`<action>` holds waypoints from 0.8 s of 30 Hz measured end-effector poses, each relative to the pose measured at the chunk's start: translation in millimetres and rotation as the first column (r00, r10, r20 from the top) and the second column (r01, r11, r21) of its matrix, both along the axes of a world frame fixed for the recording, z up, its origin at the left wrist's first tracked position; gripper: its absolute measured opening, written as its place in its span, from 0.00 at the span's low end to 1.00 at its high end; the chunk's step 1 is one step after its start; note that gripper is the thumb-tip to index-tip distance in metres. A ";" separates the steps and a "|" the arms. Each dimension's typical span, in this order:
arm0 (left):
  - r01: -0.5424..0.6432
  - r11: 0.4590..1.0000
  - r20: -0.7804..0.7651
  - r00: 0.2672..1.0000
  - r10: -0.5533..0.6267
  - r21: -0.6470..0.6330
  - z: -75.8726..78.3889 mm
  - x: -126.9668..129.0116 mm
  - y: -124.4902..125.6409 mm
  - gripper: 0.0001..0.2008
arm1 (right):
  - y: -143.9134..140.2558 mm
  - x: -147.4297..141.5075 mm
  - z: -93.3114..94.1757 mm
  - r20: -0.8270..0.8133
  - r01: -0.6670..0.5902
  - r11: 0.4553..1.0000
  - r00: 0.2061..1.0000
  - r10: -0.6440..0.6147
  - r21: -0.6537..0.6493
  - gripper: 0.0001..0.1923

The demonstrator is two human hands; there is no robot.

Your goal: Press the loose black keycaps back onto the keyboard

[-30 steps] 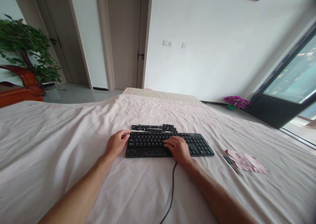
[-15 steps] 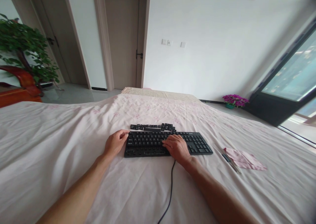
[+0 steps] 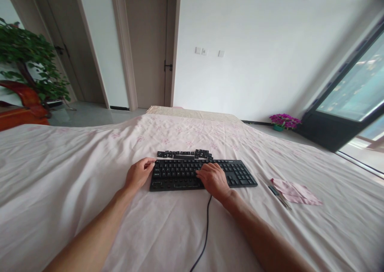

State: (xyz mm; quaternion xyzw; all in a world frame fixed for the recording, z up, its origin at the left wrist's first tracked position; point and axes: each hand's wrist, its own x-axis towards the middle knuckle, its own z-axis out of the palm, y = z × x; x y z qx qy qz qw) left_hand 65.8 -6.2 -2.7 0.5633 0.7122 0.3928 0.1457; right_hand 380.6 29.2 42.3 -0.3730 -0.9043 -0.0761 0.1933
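We are looking down at a black keyboard (image 3: 204,174) that is lying flat on the bed (image 3: 75,184), on a pale pink sheet with a faint flower print, roughly in the middle of our view. Our left hand (image 3: 137,175) is resting against the keyboard's left end, fingers loosely curled with the fingertips touching its upper left corner; it is gripping nothing that we can make out. Our right hand (image 3: 213,179) is lying palm down on the keys just right of the keyboard's middle, fingers bent and slightly apart, pressing on the keys and pinching nothing. A black cable (image 3: 204,236) is running from the front edge of the keyboard, just beside our right wrist, down toward us across the sheet. Just behind the keyboard, a row of loose black keycaps (image 3: 184,154) is sitting on the sheet, near its back edge but apart from it. Off to the right, well apart from the keyboard, a small pink cloth (image 3: 295,192) is lying crumpled, with a thin dark tool (image 3: 277,194) just beside its left edge; we cannot tell what kind of tool it is.
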 end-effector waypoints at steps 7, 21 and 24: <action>0.019 1.000 0.004 1.000 -0.019 -0.001 0.5 -0.2 -0.3 0.14 | -6.6 -3.8 8.3 0.091 -0.012 1.000 0.996 0.010 0.028 0.12; -0.002 1.000 -0.020 1.000 0.002 0.005 -3.5 -1.7 1.1 0.14 | -19.8 -9.1 12.7 0.269 -0.016 0.999 0.963 0.006 0.035 0.11; 0.002 1.000 -0.024 1.000 -0.002 -0.001 -2.4 -1.1 0.3 0.14 | -19.5 -10.1 14.1 0.284 -0.023 0.999 0.959 0.014 0.027 0.11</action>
